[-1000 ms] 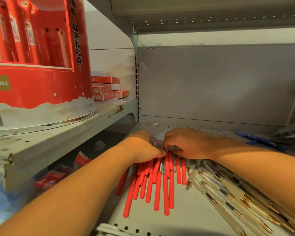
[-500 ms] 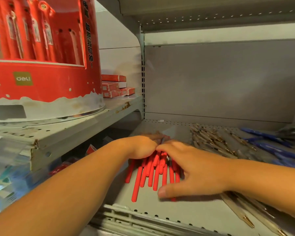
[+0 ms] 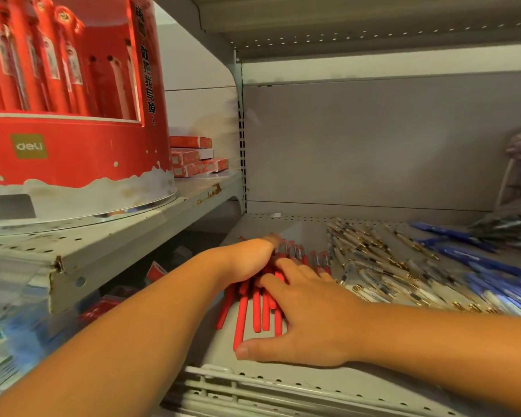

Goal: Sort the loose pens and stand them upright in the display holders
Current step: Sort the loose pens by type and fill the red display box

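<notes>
Lower centre of frame: the red pens (image 3: 240,320) lie loose on the grey shelf (image 3: 283,377), barrels roughly parallel, with their near ends pointing toward the bottom edge.

Right hand (image 3: 307,314): flat on top of the red bunch, fingers spread and straight. The thumb is stretched out along the shelf just past the pens' near ends. It is not gripping anything. Judgement: the palm stops the barrels rolling while the thumb acts as a stop to square their ends.

Left hand (image 3: 247,260): rests against the far left side of the bunch. Its fingers bend away from the camera and are hidden, so I cannot tell whether it holds any pens. It probably serves as the opposite wall — crowding the pens together for a single pick-up.

Right of the red bunch: cream-and-gold pens (image 3: 370,266) lie fanned out. Further right are the blue pens (image 3: 494,266). The colours sit in separate patches, so the sorting looks largely done.

Upper left of frame: a red display holder (image 3: 73,152) stands on a higher shelf, well apart from the hands, with small red boxes (image 3: 193,158) stacked behind it. No pen from the lower shelf has yet been lifted — the standing-up step is ahead.
</notes>
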